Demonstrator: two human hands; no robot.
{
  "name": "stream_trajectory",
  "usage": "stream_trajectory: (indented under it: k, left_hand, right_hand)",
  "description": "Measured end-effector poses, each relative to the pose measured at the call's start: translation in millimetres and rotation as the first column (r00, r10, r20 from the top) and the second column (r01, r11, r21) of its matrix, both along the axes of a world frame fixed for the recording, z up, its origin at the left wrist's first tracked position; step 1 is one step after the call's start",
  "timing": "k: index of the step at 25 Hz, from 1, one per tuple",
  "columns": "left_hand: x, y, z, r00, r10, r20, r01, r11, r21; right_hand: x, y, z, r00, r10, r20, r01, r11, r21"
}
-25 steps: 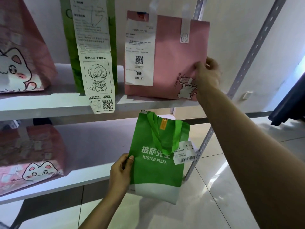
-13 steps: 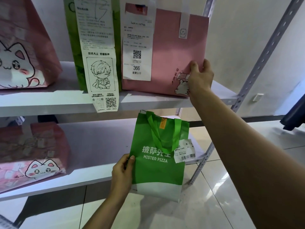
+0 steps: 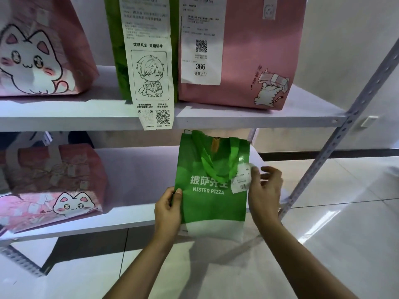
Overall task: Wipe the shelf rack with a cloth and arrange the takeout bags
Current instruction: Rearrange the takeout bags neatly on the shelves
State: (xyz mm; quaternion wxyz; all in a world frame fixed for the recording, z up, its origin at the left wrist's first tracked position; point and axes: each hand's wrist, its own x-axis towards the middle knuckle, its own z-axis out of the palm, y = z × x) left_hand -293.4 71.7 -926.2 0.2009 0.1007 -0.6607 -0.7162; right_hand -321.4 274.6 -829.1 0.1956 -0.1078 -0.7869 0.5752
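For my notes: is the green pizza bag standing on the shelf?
No. The green pizza bag is held upright before the lower shelf, its bottom below the edge.

Between the hands, the pizza bag (image 3: 212, 203) is green with a white base and white lettering. Above them, a pink bag (image 3: 248, 61) shows a white striped cat, perhaps carrying a box; further left, pink bags (image 3: 43, 52) bear white cat faces

Open lower shelf (image 3: 138, 169) between cat bag (image 3: 51, 186) and green bag (image 3: 212, 186)
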Motion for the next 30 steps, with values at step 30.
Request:
stream_trajectory:
  k: [30]
  left_hand:
    - [16.5,25.7,188.8,0.940,-0.088,-0.329,-0.105,0.844,-0.527]
  right_hand:
    - [-37.5,-4.2,122.6,0.746,-0.102,-0.658,0.122,0.992,-0.016]
